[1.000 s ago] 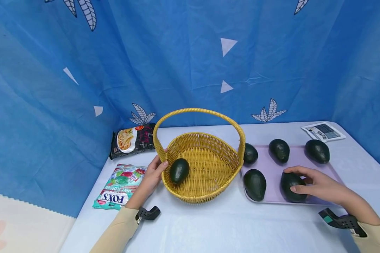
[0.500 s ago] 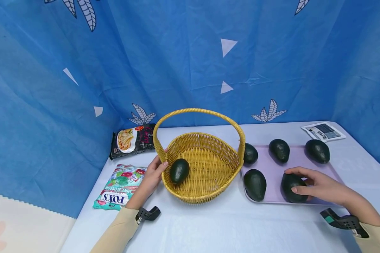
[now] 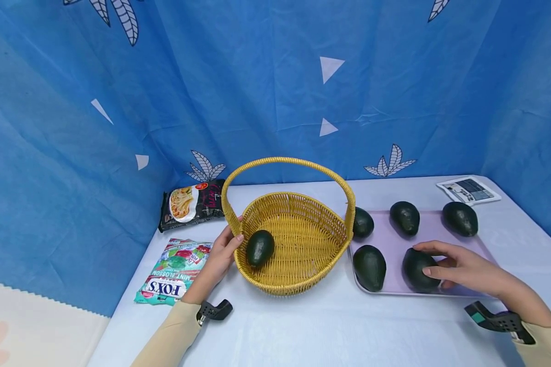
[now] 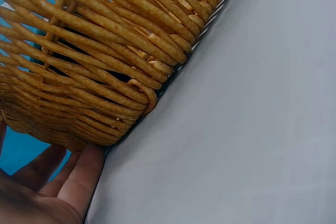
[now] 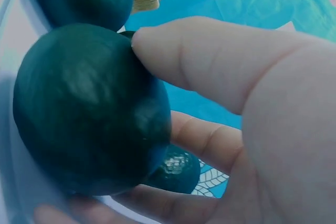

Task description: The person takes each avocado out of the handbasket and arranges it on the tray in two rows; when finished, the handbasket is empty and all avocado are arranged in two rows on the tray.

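My left hand (image 3: 222, 251) holds the left side of a yellow wicker basket (image 3: 298, 275), thumb at the rim beside the handle's base. In the left wrist view, its fingers (image 4: 84, 179) press against the outside of the woven wall (image 4: 100, 51). One dark green avocado (image 3: 260, 248) lies inside the basket on the left. On the lilac tray (image 3: 392, 255), my right hand (image 3: 459, 267) grips an avocado (image 3: 418, 270) near the front edge. The right wrist view shows the thumb on one side of this avocado (image 5: 89, 108) and fingers around the other.
Several more avocados rest on the tray, one (image 3: 369, 268) left of the gripped one. Left of the basket lie a green FOX'S candy bag (image 3: 172, 275) and a black food packet (image 3: 193, 204). A white packet (image 3: 469, 190) sits at the back right, before a blue curtain (image 3: 275, 92).
My right hand's avocado has shifted slightly left on the tray, and the fingers have moved a little with it. My left hand and the basket stay where they were.
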`<state>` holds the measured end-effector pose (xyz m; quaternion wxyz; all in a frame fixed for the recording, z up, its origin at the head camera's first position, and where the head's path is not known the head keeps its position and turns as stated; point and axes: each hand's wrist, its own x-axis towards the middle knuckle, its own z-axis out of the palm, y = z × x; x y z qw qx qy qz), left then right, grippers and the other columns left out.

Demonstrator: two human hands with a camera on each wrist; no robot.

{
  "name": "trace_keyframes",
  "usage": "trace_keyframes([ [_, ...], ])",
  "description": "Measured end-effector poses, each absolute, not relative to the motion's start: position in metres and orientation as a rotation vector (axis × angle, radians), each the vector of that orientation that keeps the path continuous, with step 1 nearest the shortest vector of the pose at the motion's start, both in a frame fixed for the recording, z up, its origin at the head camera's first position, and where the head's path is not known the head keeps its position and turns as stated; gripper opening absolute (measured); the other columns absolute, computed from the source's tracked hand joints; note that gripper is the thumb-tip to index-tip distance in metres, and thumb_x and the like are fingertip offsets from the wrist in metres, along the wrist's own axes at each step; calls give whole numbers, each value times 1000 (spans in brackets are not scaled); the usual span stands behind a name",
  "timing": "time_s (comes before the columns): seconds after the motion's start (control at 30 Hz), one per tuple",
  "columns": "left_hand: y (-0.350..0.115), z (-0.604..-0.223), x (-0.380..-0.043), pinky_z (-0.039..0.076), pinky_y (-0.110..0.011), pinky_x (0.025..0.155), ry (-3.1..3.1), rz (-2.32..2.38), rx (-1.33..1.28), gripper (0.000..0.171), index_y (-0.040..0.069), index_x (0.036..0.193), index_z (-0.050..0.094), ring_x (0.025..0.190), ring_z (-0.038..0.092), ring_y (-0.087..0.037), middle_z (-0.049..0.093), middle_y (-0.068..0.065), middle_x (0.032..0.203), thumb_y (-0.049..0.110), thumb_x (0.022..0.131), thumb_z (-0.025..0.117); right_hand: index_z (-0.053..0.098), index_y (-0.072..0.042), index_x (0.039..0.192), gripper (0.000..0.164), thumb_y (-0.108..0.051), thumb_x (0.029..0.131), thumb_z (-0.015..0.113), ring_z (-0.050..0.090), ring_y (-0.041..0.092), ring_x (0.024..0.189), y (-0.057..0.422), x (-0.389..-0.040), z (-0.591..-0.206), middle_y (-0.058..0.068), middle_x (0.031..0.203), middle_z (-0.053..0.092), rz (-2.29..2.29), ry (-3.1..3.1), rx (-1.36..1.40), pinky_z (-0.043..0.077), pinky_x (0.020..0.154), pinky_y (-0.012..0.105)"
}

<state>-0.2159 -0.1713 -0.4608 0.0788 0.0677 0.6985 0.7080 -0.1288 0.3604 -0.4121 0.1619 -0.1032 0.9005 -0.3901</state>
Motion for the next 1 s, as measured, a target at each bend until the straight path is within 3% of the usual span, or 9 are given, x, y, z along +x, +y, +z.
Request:
trace_keyframes([
  [0.5,-171,-460,-215,54,-17,96,2106,2114,207,58,16,161,30,144,39,-34,31,-20,163,16,106,50,52,4,137,49,-18,95,66,67,28,99,363,-129,-412,41,141,46,-1117,2622,-273,59,63,31],
  [1.0,-171,-461,-215,55,-18,96,2086,2130,205,59,17,161,30,145,38,-36,31,-20,163,15,106,50,46,3,143,55,-21,97,65,64,30,104,372,-127,-409,42,144,41,-1086,2545,-275,59,64,33],
])
